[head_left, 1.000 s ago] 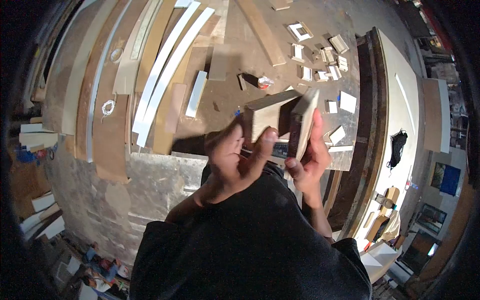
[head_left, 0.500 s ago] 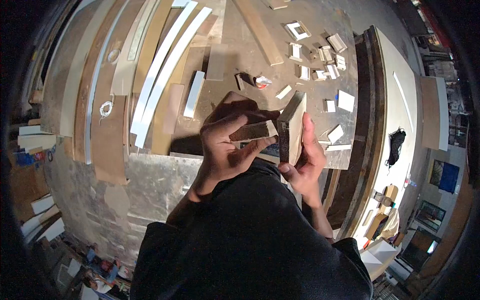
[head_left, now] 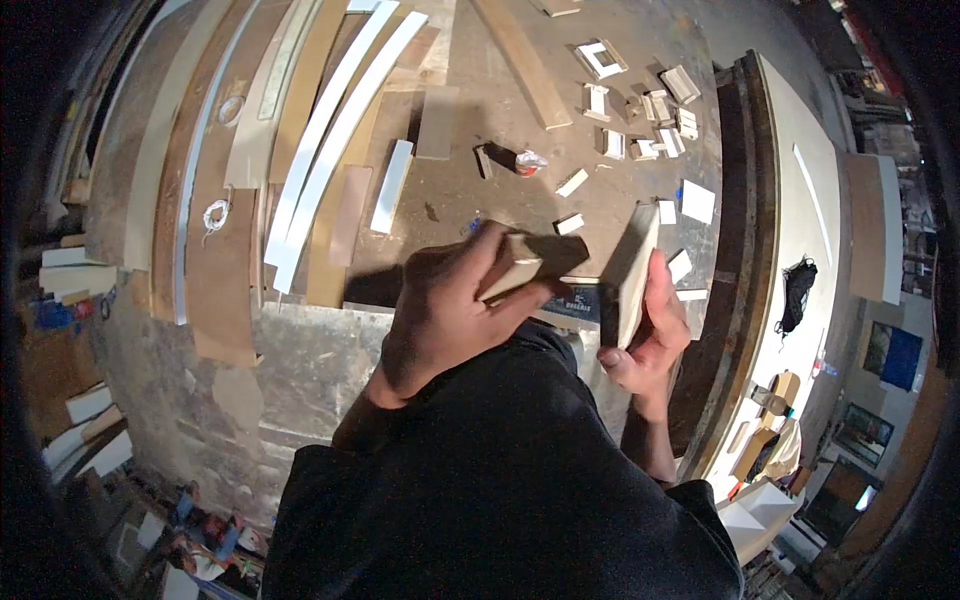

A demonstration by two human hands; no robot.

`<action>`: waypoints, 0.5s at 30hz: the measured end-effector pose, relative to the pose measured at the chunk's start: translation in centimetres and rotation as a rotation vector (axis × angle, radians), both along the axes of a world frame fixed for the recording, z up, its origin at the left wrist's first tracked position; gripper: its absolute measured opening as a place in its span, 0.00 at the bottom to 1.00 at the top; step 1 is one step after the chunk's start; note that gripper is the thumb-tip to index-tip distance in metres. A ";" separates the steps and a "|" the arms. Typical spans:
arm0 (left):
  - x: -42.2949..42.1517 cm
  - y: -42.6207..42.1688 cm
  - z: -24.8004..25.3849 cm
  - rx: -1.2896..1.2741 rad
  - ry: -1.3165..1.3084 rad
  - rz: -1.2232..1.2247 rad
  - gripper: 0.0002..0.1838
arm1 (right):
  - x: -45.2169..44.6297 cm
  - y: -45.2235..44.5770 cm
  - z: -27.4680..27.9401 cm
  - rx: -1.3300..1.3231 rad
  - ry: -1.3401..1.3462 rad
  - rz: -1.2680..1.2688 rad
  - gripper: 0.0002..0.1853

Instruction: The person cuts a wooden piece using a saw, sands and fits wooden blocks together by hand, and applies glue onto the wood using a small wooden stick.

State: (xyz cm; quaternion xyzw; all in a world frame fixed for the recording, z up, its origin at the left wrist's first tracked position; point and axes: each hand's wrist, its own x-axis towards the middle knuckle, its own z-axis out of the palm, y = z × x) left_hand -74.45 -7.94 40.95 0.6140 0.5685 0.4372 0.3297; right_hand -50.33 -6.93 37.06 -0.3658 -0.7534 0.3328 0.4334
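Observation:
My left hand is closed round a small wooden block, its pale side and darker face showing between thumb and fingers. To the right, my right hand grips a flat wooden piece held on edge, with the thumb at its lower end and the fingers behind it. A gap separates the two wooden pieces. Below and between them, a dark label with light print shows in part. Two small pale blocks, one of them just above the hands, lie on the worktable.
Long wooden strips and two white strips lie at the left. Several small wooden assemblies sit at the upper right. A red and white item is near the middle. A side bench holds black cord and a hammer.
The two wooden pieces, close together before, are now apart. My left hand has turned its block, and my right hand has moved slightly right with the flat piece.

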 end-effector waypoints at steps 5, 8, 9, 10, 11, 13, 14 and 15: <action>0.4 0.1 -1.8 0.053 -0.033 -0.223 0.14 | -0.2 1.7 4.2 -0.026 -0.238 0.160 0.48; 0.0 0.3 -0.9 -0.127 -0.097 -0.142 0.14 | 2.3 2.3 1.8 -0.130 -0.223 0.210 0.47; 0.2 0.4 -1.3 -0.116 -0.050 -0.141 0.14 | 2.0 2.4 2.4 -0.145 -0.290 0.175 0.47; 0.6 0.3 -1.9 -0.118 -0.003 -0.148 0.14 | 1.7 1.9 3.0 -0.172 -0.356 0.133 0.46; 1.1 0.1 -2.7 -0.174 -0.049 -0.206 0.14 | 0.9 1.5 3.2 -0.101 -0.348 0.173 0.46; 1.9 0.0 -2.5 0.092 0.014 -0.229 0.13 | 0.5 0.8 3.1 -0.013 -0.367 0.178 0.45; 1.7 -0.2 -1.8 -0.049 -0.081 -0.233 0.14 | 1.4 0.9 2.4 -0.009 -0.373 0.175 0.45; 1.4 -0.3 -1.7 -0.042 -0.083 -0.231 0.14 | 2.6 1.2 1.4 0.001 -0.376 0.088 0.45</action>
